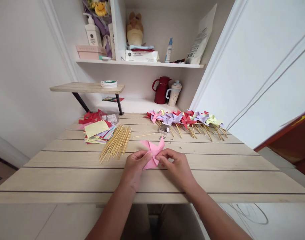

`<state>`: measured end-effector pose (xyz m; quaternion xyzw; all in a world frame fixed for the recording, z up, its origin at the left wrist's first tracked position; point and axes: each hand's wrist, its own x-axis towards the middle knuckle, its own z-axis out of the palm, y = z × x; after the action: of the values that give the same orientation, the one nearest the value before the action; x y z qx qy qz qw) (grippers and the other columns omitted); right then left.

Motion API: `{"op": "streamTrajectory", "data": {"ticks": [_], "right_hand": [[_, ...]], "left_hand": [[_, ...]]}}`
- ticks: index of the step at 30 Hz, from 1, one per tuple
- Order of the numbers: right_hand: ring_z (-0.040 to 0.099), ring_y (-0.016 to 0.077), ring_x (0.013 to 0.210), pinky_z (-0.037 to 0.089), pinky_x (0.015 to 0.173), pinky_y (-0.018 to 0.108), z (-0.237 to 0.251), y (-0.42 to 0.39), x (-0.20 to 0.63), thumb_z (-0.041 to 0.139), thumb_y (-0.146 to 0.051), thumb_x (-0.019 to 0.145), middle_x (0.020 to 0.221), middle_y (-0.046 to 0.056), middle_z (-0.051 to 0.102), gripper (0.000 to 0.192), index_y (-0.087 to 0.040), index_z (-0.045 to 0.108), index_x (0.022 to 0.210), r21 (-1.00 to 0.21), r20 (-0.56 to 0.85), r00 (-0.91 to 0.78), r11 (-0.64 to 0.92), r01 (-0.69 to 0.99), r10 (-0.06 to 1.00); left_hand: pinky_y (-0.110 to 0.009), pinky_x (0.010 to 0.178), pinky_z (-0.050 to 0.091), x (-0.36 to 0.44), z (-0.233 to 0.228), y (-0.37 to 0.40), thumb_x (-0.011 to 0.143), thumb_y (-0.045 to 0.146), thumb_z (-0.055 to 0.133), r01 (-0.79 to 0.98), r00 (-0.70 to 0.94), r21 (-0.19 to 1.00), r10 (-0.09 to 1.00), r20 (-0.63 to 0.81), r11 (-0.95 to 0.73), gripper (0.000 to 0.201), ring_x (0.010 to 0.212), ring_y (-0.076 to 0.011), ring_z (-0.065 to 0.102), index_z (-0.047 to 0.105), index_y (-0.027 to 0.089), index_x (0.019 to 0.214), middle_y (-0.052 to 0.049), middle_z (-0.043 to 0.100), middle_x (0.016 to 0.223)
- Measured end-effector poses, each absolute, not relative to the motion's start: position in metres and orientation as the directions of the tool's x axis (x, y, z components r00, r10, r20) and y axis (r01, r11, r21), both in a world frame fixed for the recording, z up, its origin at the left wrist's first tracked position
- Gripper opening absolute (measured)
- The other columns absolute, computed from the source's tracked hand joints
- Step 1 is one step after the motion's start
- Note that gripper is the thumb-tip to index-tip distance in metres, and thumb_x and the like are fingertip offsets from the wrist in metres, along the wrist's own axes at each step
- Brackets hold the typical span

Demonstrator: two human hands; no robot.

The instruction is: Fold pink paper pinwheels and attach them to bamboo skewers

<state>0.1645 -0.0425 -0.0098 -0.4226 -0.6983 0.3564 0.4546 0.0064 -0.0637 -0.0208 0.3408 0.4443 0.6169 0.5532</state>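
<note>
A pink paper pinwheel (pixel 154 148), its blades folded in toward the middle, is held just above the table between both hands. My left hand (pixel 137 163) pinches it from the left, thumb near the centre. From the right, my right hand (pixel 174 163) presses thumb and fingertips close to the pinwheel's centre; whether a pin is between them cannot be made out. Beyond the pinwheel lie a small open box (pixel 164 128), several tiny metal pins (pixel 171 139) and a single wooden stick (pixel 143 135).
A bundle of wooden sticks (pixel 116 143) and stacked coloured paper (pixel 96 130) lie on the left. Several finished pinwheels (pixel 187 120) line the back right. Behind stand a red jug (pixel 162 90), a tumbler (pixel 174 94) and a small raised shelf (pixel 84 87).
</note>
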Motion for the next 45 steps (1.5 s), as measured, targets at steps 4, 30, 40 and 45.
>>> {"op": "streamTrajectory", "data": {"ticks": [4, 30, 40, 45], "right_hand": [[0.056, 0.0170, 0.062, 0.046, 0.062, 0.029, -0.0102, -0.0423, 0.1644, 0.066, -0.035, 0.085, 0.065, 0.001, 0.066, 0.021, -0.020, 0.067, 0.070, -0.881, 0.339, -0.213, 0.389, 0.271, 0.916], [0.051, 0.0149, 0.060, 0.041, 0.059, 0.027, -0.0117, -0.0430, 0.1636, 0.066, -0.033, 0.085, 0.063, 0.000, 0.061, 0.021, -0.019, 0.066, 0.070, -0.839, 0.402, -0.154, 0.430, 0.334, 0.903], [0.050, 0.0146, 0.059, 0.040, 0.059, 0.027, -0.0108, -0.0437, 0.1641, 0.068, -0.032, 0.085, 0.063, 0.000, 0.062, 0.019, -0.019, 0.066, 0.071, -0.818, 0.434, -0.162, 0.463, 0.341, 0.886], [0.051, 0.0141, 0.059, 0.040, 0.059, 0.027, -0.0117, -0.0438, 0.1629, 0.068, -0.032, 0.085, 0.063, 0.000, 0.063, 0.021, -0.018, 0.066, 0.069, -0.821, 0.437, -0.163, 0.467, 0.329, 0.884]], "left_hand": [[-0.025, 0.070, 0.040, 0.0062, -0.0208, -0.0635, 0.056, 0.038, 0.089, -0.381, -0.141, 0.924, 0.988, -0.065, 0.007, 0.032, 0.067, -0.0129, 0.053, 0.080, 0.017, 0.078, 0.000, 0.068, 0.070], [-0.026, 0.066, 0.041, 0.0113, -0.0139, -0.0662, 0.057, 0.038, 0.087, -0.295, -0.210, 0.955, 0.976, -0.053, -0.012, 0.026, 0.063, -0.0133, 0.052, 0.079, 0.018, 0.069, 0.000, 0.065, 0.063], [-0.025, 0.068, 0.042, 0.0107, -0.0154, -0.0637, 0.058, 0.037, 0.087, -0.280, -0.207, 0.960, 0.977, -0.054, -0.006, 0.025, 0.067, -0.0140, 0.055, 0.078, 0.016, 0.068, -0.002, 0.068, 0.068], [-0.024, 0.062, 0.039, 0.0111, -0.0169, -0.0637, 0.063, 0.036, 0.083, -0.248, -0.211, 0.969, 0.975, -0.066, 0.012, 0.023, 0.065, -0.0132, 0.052, 0.078, 0.016, 0.073, -0.002, 0.066, 0.067]]}}
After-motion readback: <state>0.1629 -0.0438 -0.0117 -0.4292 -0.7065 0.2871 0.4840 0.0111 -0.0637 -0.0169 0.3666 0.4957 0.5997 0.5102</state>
